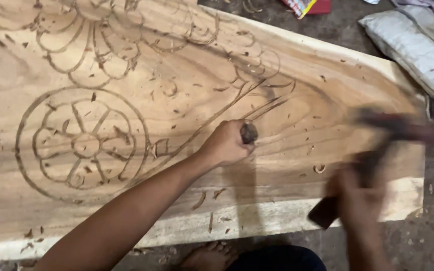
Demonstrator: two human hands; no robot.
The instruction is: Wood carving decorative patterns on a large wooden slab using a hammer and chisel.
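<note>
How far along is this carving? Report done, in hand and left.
Done: the round flower and the scrolls above it are cut in outline on the plank. In hand: left hand holds a chisel on the long stem line; right hand swings a blurred mallet. Left: the plank's right end is uncut.

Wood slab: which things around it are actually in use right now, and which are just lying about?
In use: wood slab, chisel in left hand, mallet in right hand, blurred.
Lying about: grey sacks, red packet, wood chips.
</note>
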